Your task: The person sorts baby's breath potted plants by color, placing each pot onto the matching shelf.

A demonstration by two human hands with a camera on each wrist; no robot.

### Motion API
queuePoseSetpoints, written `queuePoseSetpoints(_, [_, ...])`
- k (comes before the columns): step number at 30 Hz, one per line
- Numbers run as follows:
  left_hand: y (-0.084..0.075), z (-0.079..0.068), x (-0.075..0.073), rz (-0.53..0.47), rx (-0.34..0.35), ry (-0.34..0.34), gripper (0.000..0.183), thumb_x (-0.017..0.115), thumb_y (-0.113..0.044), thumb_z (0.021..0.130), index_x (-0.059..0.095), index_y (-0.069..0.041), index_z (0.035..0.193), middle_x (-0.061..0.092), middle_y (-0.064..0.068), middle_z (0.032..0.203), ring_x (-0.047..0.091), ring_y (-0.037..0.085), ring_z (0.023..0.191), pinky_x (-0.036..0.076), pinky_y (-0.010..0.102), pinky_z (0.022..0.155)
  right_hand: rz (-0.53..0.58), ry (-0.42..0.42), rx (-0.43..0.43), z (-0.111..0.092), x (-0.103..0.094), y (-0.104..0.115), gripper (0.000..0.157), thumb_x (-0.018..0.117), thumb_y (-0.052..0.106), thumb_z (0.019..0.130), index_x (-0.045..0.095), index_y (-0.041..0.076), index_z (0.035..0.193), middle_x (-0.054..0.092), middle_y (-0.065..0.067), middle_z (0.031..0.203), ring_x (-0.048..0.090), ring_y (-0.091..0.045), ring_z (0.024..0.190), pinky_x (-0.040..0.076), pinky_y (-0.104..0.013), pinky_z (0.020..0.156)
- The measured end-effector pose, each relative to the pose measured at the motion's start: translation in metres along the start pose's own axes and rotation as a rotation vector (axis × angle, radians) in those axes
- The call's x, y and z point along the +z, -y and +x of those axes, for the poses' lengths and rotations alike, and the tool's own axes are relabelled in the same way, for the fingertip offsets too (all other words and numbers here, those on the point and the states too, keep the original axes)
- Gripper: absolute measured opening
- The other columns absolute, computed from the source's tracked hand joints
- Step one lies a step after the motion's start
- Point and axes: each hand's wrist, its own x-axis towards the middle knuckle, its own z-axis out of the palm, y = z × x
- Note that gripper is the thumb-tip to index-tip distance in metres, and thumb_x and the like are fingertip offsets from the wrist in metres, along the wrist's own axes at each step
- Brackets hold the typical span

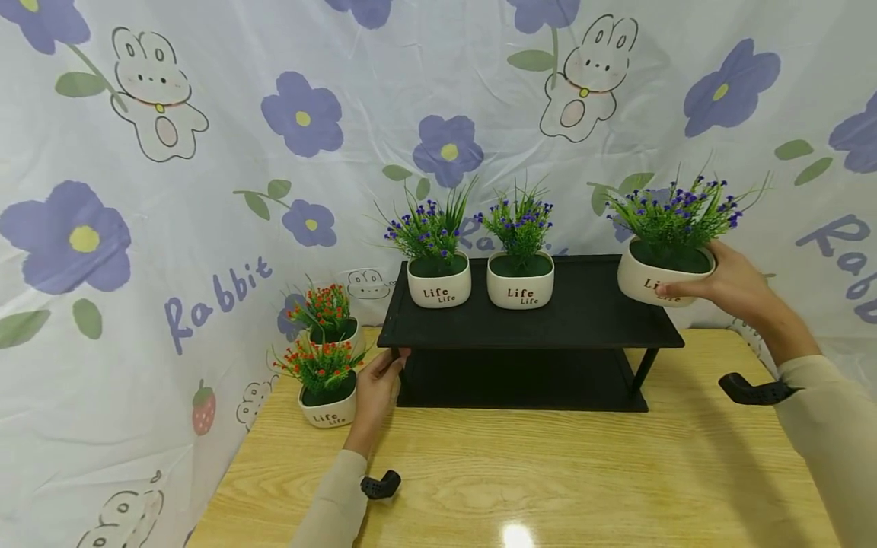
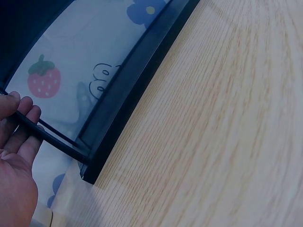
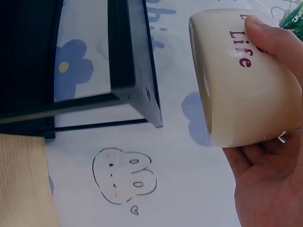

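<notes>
White fabric (image 1: 226, 68) printed with rabbits and purple flowers is hanging behind a wood-grain table (image 1: 479, 472). At 3 o'clock in the head view, the right hand (image 1: 740, 285) is gripping a white pot of purple flowers (image 1: 644, 275), its thumb pressing on the lettered front. From that grip the pot is lying between 9 and 10 o'clock, its long axis running roughly 9 to 3 and sitting a little lower at the 3 end. That axis is nearly matching the black rack (image 1: 534, 331), whose top shelf is stretching along the same line; the right wrist view is showing a gap between them. Whether the pot's base is overlapping the shelf, I cannot tell. At the pot's 9 o'clock, a middle pot (image 1: 521, 288) and a left-hand pot (image 1: 440, 283) are standing on the shelf. Farther off, at 7 o'clock, the left hand (image 1: 375, 384) is holding a rack post, fingers curling round it. Nearby, a front red-flowered pot (image 1: 329, 403) is standing at its 9 o'clock, a rear red-flowered pot (image 1: 332, 323) at its 11.
</notes>
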Motion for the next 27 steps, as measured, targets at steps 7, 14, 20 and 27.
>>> queuePoseSetpoints(7, [0.000, 0.000, 0.000, 0.011, 0.001, 0.006, 0.037, 0.068, -0.020, 0.107, 0.069, -0.015, 0.143, 0.071, 0.013, 0.142, 0.067, 0.027, 0.133, 0.053, 0.043, 0.116, -0.014, 0.054, -0.010, 0.015, 0.008, 0.013, 0.133, 0.078, 0.057, 0.092, -0.015, 0.000, 0.167, -0.012, -0.032, 0.174, 0.001, -0.064, 0.157, 0.023, -0.087, 0.115])
queuePoseSetpoints(14, [0.000, 0.001, 0.000, 0.004, 0.015, 0.002, 0.037, 0.068, -0.019, 0.107, 0.070, -0.013, 0.143, 0.070, 0.016, 0.141, 0.067, 0.031, 0.133, 0.053, 0.044, 0.116, -0.009, 0.084, -0.048, 0.029, 0.016, 0.025, 0.130, 0.078, 0.053, 0.093, -0.013, -0.001, 0.168, -0.010, -0.031, 0.175, 0.002, -0.062, 0.159, 0.022, -0.085, 0.118])
queuePoseSetpoints(20, [0.000, 0.001, 0.000, -0.001, 0.015, 0.008, 0.037, 0.068, -0.020, 0.107, 0.069, -0.014, 0.143, 0.071, 0.015, 0.141, 0.067, 0.030, 0.134, 0.053, 0.044, 0.116, -0.002, 0.115, -0.073, 0.037, 0.023, 0.031, 0.128, 0.079, 0.050, 0.093, -0.011, -0.003, 0.168, -0.006, -0.034, 0.175, 0.007, -0.062, 0.158, 0.025, -0.083, 0.119])
queuePoseSetpoints(27, [0.001, 0.002, 0.000, -0.005, 0.015, 0.004, 0.036, 0.068, -0.018, 0.107, 0.070, -0.014, 0.143, 0.071, 0.017, 0.141, 0.067, 0.029, 0.133, 0.053, 0.042, 0.116, 0.017, 0.136, -0.080, 0.043, 0.032, 0.032, 0.129, 0.082, 0.046, 0.092, -0.007, -0.007, 0.167, -0.001, -0.037, 0.173, 0.009, -0.063, 0.158, 0.023, -0.082, 0.120])
